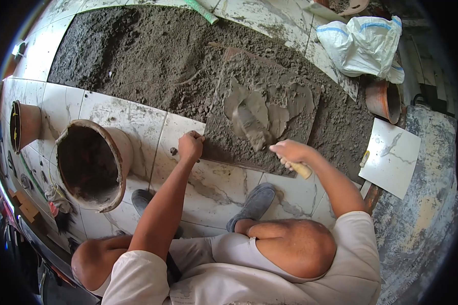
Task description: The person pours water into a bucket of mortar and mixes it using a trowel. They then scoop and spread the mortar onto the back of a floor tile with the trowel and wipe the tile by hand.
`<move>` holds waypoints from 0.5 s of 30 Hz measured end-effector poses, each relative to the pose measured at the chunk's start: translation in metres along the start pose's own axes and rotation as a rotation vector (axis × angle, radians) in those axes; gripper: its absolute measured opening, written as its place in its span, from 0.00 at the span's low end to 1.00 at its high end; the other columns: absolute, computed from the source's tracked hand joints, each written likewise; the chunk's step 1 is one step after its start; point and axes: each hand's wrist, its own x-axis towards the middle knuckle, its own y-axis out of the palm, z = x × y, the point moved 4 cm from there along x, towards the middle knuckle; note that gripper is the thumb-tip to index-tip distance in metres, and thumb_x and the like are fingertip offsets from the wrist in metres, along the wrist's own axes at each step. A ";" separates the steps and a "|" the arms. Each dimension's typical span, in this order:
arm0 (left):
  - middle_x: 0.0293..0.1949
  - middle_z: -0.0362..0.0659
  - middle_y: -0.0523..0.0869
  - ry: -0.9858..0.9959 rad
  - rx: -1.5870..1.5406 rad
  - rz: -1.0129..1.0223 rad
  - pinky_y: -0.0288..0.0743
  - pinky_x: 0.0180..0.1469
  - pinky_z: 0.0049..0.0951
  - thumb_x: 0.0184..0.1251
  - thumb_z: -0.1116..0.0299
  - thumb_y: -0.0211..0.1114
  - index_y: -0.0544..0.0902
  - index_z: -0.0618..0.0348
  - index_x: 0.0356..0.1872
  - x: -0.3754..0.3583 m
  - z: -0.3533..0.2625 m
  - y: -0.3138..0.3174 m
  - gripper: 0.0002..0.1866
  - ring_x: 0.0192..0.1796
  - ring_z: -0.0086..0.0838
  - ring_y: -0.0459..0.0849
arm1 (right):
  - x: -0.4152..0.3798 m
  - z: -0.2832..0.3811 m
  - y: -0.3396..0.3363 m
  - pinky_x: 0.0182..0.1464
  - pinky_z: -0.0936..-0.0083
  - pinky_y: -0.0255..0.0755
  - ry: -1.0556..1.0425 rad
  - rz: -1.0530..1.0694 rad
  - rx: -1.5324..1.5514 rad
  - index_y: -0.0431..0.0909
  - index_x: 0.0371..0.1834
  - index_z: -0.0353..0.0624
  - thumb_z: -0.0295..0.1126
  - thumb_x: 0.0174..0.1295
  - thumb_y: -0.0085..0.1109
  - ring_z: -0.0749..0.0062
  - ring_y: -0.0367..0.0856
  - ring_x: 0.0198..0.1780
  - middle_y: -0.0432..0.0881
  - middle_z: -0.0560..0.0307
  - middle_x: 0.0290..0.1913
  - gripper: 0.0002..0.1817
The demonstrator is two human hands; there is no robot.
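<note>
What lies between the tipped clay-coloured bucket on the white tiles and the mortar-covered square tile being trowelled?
In the head view, between the tipped clay-coloured bucket and the mortar-covered square tile lie laid white marbled floor tiles and the left hand gripping that tile's edge.

1. The tile point(262, 109) under the trowel point(252, 127) lies back up, coated in wet grey mortar, ridged and matt.
2. The trowel's blade is smeared with mortar; its handle in the right hand point(290, 151) looks like pale wood.
3. The mortar bed point(147, 56) is dark, crumbly and rough.
4. The laid floor tiles point(122, 119) are white, marble-veined and glossy, dulled by cement smears.
5. The bucket point(94, 162) by the left hand point(191, 145) looks like orange-brown plastic, crusted inside with dried mortar.
6. The sack point(364, 43) at the top right is white woven plastic, crumpled.
7. The loose tile point(392, 155) at the right edge is smooth and glossy.
</note>
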 end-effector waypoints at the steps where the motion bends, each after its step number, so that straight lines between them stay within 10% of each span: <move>1: 0.26 0.52 0.86 -0.054 -0.030 0.022 0.75 0.37 0.39 0.55 0.65 0.69 0.85 0.61 0.29 -0.002 0.000 -0.001 0.09 0.32 0.43 0.85 | 0.004 -0.005 0.011 0.18 0.75 0.67 -0.001 0.015 -0.025 0.67 0.32 0.42 0.50 0.69 0.48 0.77 0.68 0.17 0.69 0.61 0.21 0.20; 6: 0.26 0.51 0.86 -0.061 -0.036 0.035 0.76 0.38 0.40 0.55 0.64 0.70 0.85 0.60 0.29 0.003 0.007 0.004 0.09 0.32 0.43 0.85 | -0.001 -0.010 0.039 0.19 0.70 0.69 -0.057 -0.030 -0.177 0.70 0.37 0.37 0.49 0.70 0.46 0.73 0.73 0.18 0.73 0.52 0.23 0.22; 9: 0.25 0.49 0.86 -0.014 0.006 -0.005 0.75 0.35 0.36 0.55 0.65 0.70 0.85 0.61 0.30 0.003 0.006 0.003 0.09 0.29 0.37 0.84 | 0.004 -0.030 0.051 0.43 0.56 0.74 -0.235 -0.305 -0.568 0.76 0.37 0.30 0.49 0.68 0.47 0.41 0.81 0.41 0.80 0.30 0.38 0.26; 15: 0.26 0.50 0.86 0.002 0.003 -0.011 0.75 0.37 0.36 0.54 0.64 0.71 0.86 0.61 0.29 0.004 0.007 0.003 0.09 0.31 0.39 0.85 | -0.036 -0.057 0.066 0.45 0.55 0.73 -0.233 -0.366 -0.621 0.76 0.35 0.30 0.50 0.67 0.47 0.38 0.80 0.41 0.81 0.33 0.35 0.26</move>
